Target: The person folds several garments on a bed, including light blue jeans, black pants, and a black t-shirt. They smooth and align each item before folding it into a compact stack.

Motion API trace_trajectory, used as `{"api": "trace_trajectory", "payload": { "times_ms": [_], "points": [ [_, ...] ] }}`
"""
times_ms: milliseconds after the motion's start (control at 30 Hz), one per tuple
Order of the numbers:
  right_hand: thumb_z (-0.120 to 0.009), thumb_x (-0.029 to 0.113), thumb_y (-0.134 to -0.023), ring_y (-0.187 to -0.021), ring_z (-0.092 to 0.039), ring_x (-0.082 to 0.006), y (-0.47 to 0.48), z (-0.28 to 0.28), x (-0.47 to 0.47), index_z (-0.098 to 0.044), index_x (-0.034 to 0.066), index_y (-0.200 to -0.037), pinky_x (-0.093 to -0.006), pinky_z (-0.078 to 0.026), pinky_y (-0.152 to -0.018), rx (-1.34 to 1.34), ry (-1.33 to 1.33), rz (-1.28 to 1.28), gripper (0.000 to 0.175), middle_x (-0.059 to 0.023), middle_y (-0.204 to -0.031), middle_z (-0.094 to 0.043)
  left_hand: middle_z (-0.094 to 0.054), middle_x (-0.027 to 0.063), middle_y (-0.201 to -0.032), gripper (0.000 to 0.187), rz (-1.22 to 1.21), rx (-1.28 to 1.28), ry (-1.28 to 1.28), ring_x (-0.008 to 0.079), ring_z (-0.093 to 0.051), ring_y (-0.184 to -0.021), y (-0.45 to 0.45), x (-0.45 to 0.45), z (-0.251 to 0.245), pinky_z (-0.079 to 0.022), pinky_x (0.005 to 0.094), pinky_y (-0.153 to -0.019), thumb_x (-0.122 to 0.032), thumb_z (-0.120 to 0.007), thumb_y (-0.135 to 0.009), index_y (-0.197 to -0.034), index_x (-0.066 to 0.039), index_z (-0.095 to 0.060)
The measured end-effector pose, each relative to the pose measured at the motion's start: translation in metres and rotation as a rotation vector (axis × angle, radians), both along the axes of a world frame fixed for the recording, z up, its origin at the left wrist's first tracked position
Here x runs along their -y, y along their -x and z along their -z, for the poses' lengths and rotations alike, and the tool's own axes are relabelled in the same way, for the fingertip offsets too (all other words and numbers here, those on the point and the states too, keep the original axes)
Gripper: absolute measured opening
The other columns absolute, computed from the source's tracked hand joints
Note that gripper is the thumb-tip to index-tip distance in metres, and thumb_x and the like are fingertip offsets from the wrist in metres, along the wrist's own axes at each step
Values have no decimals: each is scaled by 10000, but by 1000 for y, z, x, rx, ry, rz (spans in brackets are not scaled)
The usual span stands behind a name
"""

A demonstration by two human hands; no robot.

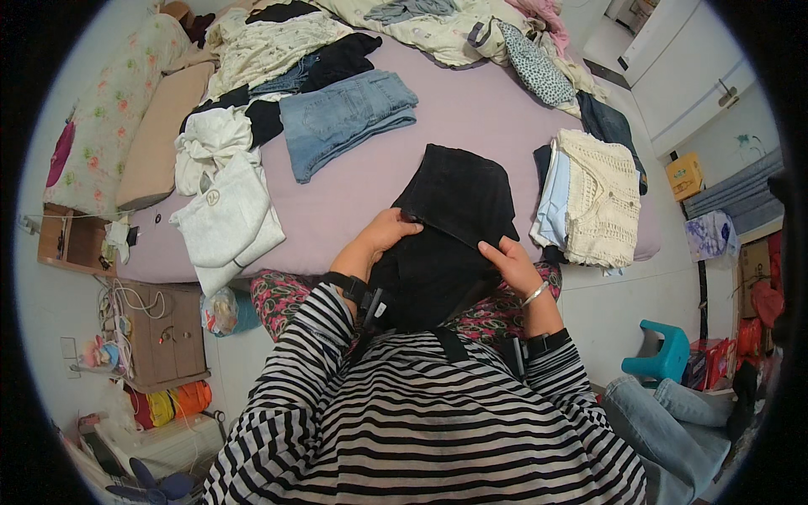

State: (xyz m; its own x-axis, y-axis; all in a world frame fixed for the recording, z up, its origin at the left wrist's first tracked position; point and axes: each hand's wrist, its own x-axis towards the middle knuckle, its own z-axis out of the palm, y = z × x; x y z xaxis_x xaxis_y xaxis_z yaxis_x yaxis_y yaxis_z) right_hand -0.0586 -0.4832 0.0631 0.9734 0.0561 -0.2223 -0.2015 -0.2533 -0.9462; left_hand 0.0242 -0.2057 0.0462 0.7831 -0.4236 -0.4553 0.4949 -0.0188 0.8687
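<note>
Both hands hold a black garment, partly folded, over my lap and the near edge of the bed. My left hand grips its left side, thumb on top. At its right side, my right hand pinches the edge, with fingers partly hidden under the cloth. Beyond it lie folded blue jeans. A stack of folded clothes, topped by a cream knitted cardigan, rests to the right. A light grey garment lies at the left, beside a crumpled white one.
The mauve bed sheet spreads ahead, with heaped bedding at its far side. A brown bedside cabinet stands left. To the right are a teal stool and light blue jeans.
</note>
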Motion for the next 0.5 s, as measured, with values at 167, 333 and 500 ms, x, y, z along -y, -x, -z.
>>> {"api": "trace_trajectory", "payload": {
  "times_ms": [167, 333, 500],
  "points": [
    [-707, 411, -878, -580, -346, -107, -5, 3, 6, -408, 10, -641, -332, -339, -495, 89, 196, -43, 553, -25, -604, -353, -689, 94, -926, 192, -125, -75, 112, 184, -666, -792, 10, -2, -23, -542, 295, -717, -82, -658, -875, -1030, 29, -634],
    [-703, 415, -872, -546, -418, -153, -7, -11, -5, -464, -2, -647, -343, -366, -503, 120, 320, -57, 531, -81, -582, -449, -687, 72, -889, 136, -234, -37, 205, 151, -656, -747, 20, -6, -50, -538, 269, -691, -76, -649, -885, -989, 10, -634],
    [-717, 336, -880, -555, -410, -75, -11, -52, -19, -497, 41, -691, -265, -364, -500, 239, 517, 165, 413, -15, -584, -437, -676, 53, -915, 138, -307, 59, 224, 123, -639, -796, 25, -4, -72, -518, 247, -735, -57, -655, -876, -999, -1, -627]
  ]
}}
